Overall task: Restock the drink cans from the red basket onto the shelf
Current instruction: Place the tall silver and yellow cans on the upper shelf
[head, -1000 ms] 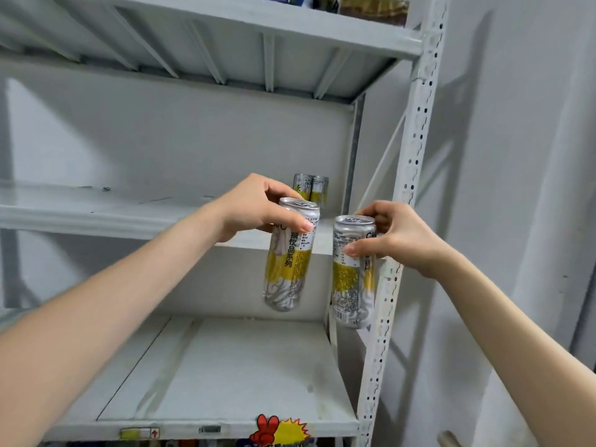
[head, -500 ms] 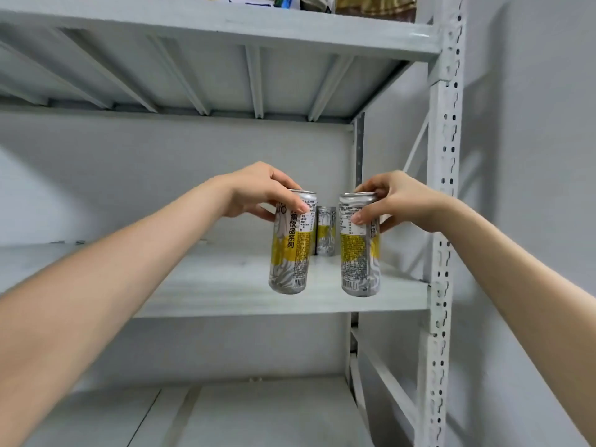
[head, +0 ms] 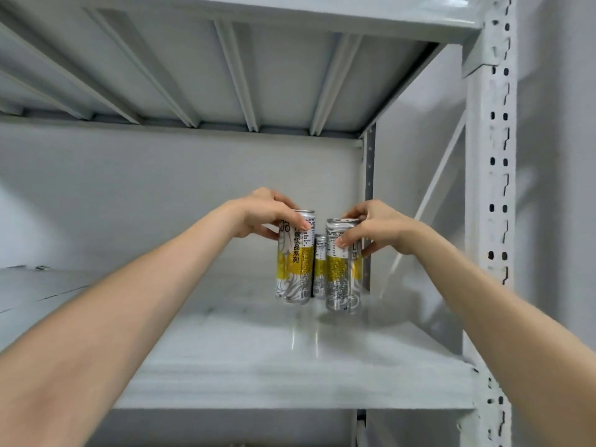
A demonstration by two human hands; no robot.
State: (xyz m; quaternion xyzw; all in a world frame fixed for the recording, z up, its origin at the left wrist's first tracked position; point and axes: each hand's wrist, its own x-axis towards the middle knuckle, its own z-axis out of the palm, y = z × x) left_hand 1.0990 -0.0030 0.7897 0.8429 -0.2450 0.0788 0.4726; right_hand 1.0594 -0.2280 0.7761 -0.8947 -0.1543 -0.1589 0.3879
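Both arms are bare along all that shows, from the near edge outward. The left forearm (head: 135, 317) is long and smooth, tapering toward a narrow wrist, and the left hand (head: 258, 214) is slender with a short, rounded fingernail (head: 305, 226) showing. The right forearm (head: 503, 321) matches it; the right hand (head: 377, 230) shows knuckle ridges and a short thumbnail (head: 339, 242).

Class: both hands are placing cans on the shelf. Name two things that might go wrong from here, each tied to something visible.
1. The left hand and right hand grip the left can and right can near their tops. Released before the bases sit flat on the shelf, these tall cans might topple.
2. A rear can stands behind the gap between them. Pushing deeper could knock it.
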